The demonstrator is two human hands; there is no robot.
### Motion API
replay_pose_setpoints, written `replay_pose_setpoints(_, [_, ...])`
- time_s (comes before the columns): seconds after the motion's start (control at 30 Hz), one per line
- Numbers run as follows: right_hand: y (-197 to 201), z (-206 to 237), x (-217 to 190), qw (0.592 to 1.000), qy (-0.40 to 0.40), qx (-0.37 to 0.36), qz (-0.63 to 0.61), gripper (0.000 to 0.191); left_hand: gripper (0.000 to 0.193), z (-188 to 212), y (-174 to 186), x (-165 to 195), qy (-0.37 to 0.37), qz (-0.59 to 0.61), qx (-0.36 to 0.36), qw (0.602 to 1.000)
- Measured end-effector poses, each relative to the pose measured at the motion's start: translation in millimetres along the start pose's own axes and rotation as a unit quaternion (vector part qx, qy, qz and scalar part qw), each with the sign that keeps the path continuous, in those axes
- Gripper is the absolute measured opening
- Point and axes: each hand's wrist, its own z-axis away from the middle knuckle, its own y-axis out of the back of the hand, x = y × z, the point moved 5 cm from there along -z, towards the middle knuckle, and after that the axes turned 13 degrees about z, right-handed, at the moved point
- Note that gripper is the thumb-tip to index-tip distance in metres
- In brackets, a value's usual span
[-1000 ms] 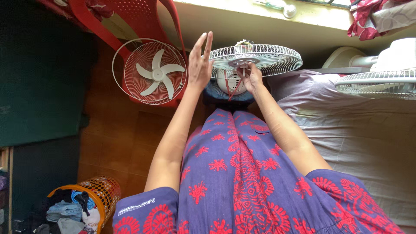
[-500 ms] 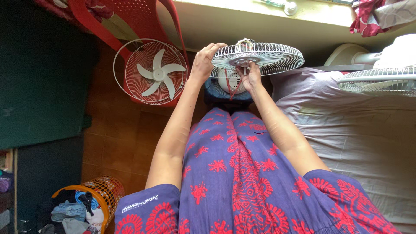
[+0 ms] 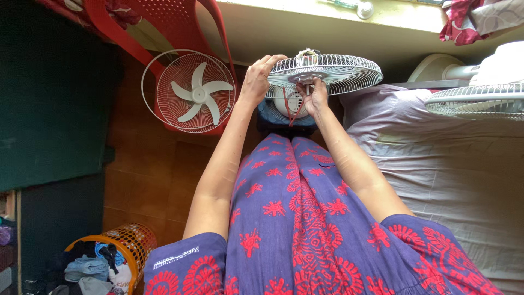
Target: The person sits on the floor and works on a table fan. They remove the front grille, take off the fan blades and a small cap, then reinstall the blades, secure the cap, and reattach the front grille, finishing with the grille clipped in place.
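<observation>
Since only the head view is given, everything is read from above, looking down past a blue dress with red patterns (image 3: 305,218) to the two hands. A white wire fan guard (image 3: 325,70) is held flat, almost edge-on to the camera, above the white fan motor (image 3: 288,101), which appears to be propped at the far end of the lap; held level like that, the grille seems to be kept steady over the motor housing beneath it. The left hand (image 3: 257,79) is curled over the near left rim of the guard, its fingers (image 3: 273,59) bent and closed on the wire edge, so the guard is gripped there. The right hand (image 3: 315,97) is brought in under the middle of the guard, its fingers (image 3: 305,87) pinched together around a small part at the hub; what exactly is pinched cannot be told, as it is hidden by the grille. Well apart to the left, a second guard with a white blade (image 3: 192,92) inside it is leaned against a red plastic chair (image 3: 164,22) on the tiled floor (image 3: 142,180). To the right, a grey bed sheet (image 3: 436,158) is spread, with another fan (image 3: 480,98) resting at its far edge. An orange basket (image 3: 128,240) of clothes is seen at the lower left.
</observation>
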Motion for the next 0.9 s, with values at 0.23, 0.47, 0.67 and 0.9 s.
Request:
replay_pose_setpoints(0.23, [-3.1, -2.5, 2.0, 0.999, 0.026, 0.024, 0.014, 0.029, 0.054, 1.0, -1.4, -2.6, -0.005, -0.005, -0.001, 1.0])
replay_pose_setpoints(0.47, [-5.5, 0.2, 1.9, 0.996, 0.064, 0.059, 0.027, 0.033, 0.049, 1.3, 0.7, -0.2, -0.027, 0.008, 0.008, 1.0])
replay_pose_setpoints(0.67, [-0.6, -3.7, 7.6, 0.997, 0.027, 0.077, 0.0, 0.037, 0.048, 1.5, -0.6, -1.4, -0.037, 0.021, 0.014, 0.999])
replay_pose_setpoints(0.9, [12.7, 4.4, -4.4, 0.96, 0.037, 0.052, 0.272, 0.045, 0.05, 1.6, -2.6, -6.1, -0.014, 0.008, 0.019, 1.0])
